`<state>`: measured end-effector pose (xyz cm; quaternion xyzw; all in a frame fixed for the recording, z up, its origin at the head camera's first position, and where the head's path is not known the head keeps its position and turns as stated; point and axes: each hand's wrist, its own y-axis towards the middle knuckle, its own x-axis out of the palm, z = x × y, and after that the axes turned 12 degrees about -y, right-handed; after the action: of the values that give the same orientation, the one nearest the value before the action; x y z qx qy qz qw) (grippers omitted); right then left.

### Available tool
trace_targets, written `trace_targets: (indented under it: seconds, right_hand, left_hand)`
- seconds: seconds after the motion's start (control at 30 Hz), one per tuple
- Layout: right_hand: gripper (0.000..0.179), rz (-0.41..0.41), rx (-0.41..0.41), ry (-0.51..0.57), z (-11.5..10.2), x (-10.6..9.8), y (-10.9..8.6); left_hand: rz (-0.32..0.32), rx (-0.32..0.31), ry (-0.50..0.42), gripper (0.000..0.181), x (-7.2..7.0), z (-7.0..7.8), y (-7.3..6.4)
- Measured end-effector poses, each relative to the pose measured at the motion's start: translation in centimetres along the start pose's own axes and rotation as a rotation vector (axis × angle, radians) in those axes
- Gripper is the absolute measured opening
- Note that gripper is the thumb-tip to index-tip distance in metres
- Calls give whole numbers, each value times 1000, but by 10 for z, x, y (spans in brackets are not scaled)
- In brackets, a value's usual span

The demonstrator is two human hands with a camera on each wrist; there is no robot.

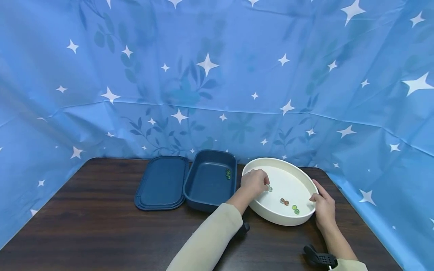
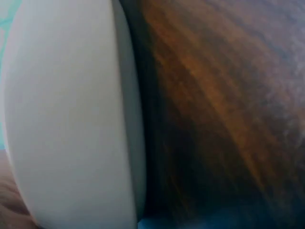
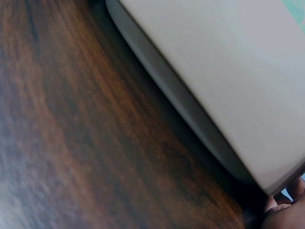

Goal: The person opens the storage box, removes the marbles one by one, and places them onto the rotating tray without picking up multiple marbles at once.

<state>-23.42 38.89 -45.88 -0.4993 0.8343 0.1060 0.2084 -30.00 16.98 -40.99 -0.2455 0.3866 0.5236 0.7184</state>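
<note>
I hold one white basin (image 1: 285, 221) by its right edge with my right hand (image 1: 324, 209), thumb over the rim and the other fingers outside; my left hand (image 1: 254, 181) reaches in over the near left side, fingers bent in close at the pale marble (image 1: 270, 189), though whether I pinch one there I cannot tell; nearer me on the basin's floor lie two brownish marbles (image 1: 286, 203) side by side and two green marbles (image 1: 297, 211) touching or nearly so; left of the basin stands one blue box (image 1: 211, 178), with a few dark green marbles (image 1: 228, 174), too small to count surely; beside it lies one blue lid (image 1: 164, 180).
</note>
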Motion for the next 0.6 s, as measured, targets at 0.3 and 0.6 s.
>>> trace_targets:
  seconds: [0.3,0.6]
  right_hand:
    - [74,-5,4,16,-2,0,-1]
    - [74,0,14,28,-1,1,0]
  left_hand:
    - [-33,12,111,10,5,1,-2]
    - [-35,15,63,16,5,-3,0]
